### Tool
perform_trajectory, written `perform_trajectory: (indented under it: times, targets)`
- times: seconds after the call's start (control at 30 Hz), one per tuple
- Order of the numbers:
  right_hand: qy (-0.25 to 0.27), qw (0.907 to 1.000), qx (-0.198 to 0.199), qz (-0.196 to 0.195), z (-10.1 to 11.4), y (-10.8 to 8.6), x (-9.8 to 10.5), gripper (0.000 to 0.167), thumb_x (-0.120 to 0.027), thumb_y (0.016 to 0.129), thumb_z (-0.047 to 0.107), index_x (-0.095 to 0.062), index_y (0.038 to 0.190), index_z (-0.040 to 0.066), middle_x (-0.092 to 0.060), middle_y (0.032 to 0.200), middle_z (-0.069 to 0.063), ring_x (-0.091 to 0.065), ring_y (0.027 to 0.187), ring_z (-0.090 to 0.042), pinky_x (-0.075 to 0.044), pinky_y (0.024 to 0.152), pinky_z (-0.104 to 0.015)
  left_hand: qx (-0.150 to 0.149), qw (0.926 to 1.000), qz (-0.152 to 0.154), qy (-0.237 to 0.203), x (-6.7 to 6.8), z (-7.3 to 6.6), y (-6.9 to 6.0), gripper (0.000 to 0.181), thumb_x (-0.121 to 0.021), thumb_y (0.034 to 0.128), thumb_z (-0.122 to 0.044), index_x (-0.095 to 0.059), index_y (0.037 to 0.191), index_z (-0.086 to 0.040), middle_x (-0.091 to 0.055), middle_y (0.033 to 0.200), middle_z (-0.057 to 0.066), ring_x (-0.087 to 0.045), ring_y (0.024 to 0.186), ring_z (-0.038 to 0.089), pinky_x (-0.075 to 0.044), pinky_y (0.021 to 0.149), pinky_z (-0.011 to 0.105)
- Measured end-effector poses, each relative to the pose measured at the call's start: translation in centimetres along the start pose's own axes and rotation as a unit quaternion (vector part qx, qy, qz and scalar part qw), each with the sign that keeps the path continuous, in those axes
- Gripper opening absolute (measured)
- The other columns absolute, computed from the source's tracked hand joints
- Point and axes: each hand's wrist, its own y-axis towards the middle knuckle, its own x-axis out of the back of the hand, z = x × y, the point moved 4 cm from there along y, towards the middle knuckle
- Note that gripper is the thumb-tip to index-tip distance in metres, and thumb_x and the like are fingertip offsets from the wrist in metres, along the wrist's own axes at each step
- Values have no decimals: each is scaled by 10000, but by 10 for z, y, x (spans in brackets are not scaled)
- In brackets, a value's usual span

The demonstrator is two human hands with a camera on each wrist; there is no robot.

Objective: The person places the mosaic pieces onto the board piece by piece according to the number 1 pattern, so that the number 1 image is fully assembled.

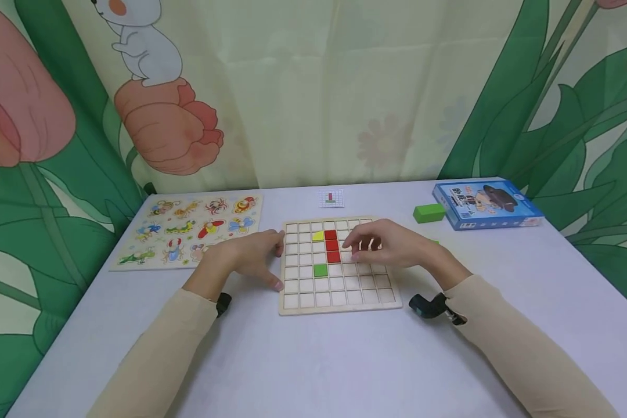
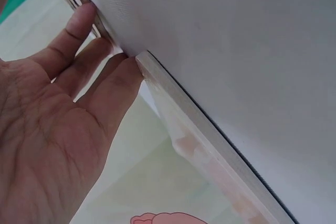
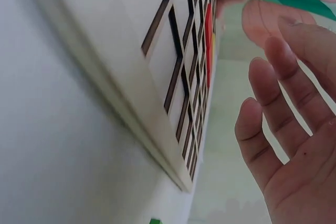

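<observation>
A wooden grid board (image 1: 321,300) lies flat on the white table. Three red squares (image 1: 332,245) stand in a column of its cells, with a yellow piece (image 1: 318,235) beside the top one and a green square (image 1: 320,270) lower left. My left hand (image 1: 251,255) touches the board's left edge, thumb and fingers spread apart. Above the right part of the grid hovers my right hand (image 1: 392,244), fingers loosely bent. Nothing shows between those fingers in the right wrist view, where the hand (image 3: 294,135) is apart from the board (image 3: 131,82).
A small grid card (image 1: 331,198) with a printed pattern lies behind the board. To the left is an insect picture board (image 1: 188,232). Green blocks (image 1: 429,213) sit at the right, beside a blue box (image 1: 488,203). A printed curtain (image 1: 345,93) hangs behind the table.
</observation>
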Motion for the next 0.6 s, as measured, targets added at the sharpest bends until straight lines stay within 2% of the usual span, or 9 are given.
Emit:
perform_trajectory:
  times: [0.17, 0.33, 0.6]
  targets:
    - [-142, 9998, -81, -133, -4, -9, 8, 250, -772, 941, 207, -730, 1175, 132, -677, 1021, 63, -625, 915, -175, -542, 825, -371, -71, 10000, -51, 39, 0, 2, -3, 669, -931, 708, -500, -524, 1110, -154, -502, 1160, 24, -477, 1069, 214, -403, 889, 371]
    - [-180, 9993, -25, -322, -10, -18, 17, 235, -773, 939, 188, -733, 1163, 128, -685, 997, 53, -627, 891, -182, -544, 797, -346, 23, 10000, -45, 58, 2, 2, -5, 673, -935, 704, -497, -524, 1114, -158, -499, 1176, 25, -476, 1081, 219, -406, 899, 377]
    - [-208, 9981, -38, -582, -22, -31, 27, 212, -774, 934, 148, -736, 1139, 113, -703, 947, 54, -635, 831, -192, -537, 763, -315, 43, 10000, 5, -5, -1, 2, -3, 669, -934, 706, -495, -518, 1113, -166, -499, 1186, 16, -471, 1097, 208, -398, 913, 365]
